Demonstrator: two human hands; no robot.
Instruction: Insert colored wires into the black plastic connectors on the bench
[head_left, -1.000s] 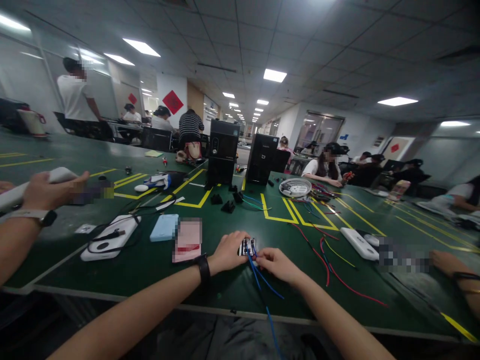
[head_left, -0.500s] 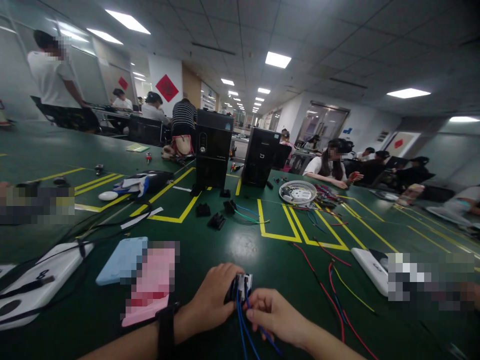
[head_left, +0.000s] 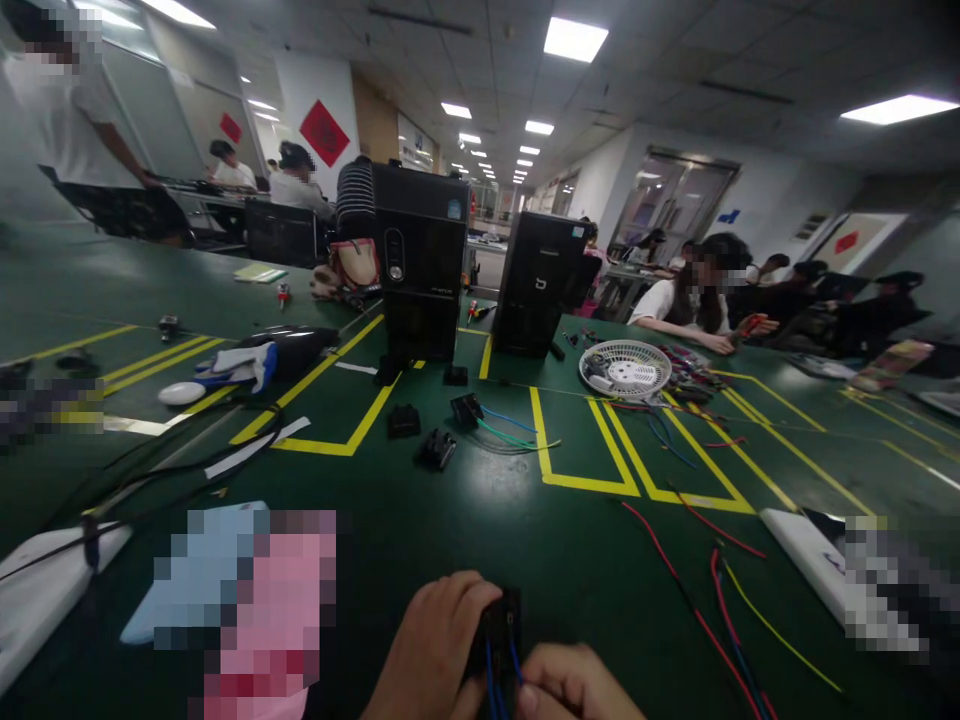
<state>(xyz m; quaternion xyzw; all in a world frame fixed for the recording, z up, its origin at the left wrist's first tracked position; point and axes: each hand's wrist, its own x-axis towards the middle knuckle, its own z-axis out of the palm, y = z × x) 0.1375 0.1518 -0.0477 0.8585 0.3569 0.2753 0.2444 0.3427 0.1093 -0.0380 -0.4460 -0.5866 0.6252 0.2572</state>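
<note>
Low in the middle of the head view, my left hand [head_left: 439,645] is closed around a small black terminal block [head_left: 510,608], gripping it from its left side. Several blue wires [head_left: 491,665] run down from the block towards me. My right hand [head_left: 576,682], just right of the block, pinches one blue wire [head_left: 516,652] close to where it enters. The lower parts of both hands are cut off by the frame edge. Farther up the table lie similar black blocks [head_left: 437,450], and another black block [head_left: 466,408] has blue and green wires attached.
Red and yellow loose wires [head_left: 694,605] lie to the right, near a white case [head_left: 799,570]. Blue and pink items [head_left: 281,600] are at the left. Two black computer towers [head_left: 424,265] and a white round basket [head_left: 625,370] stand farther back. A person [head_left: 694,300] sits beyond the basket.
The view has tilted and come closer, so both hands appear lower. The block has turned: its pale metallic face no longer shows, and its dark side does. Both hands keep their grips.
</note>
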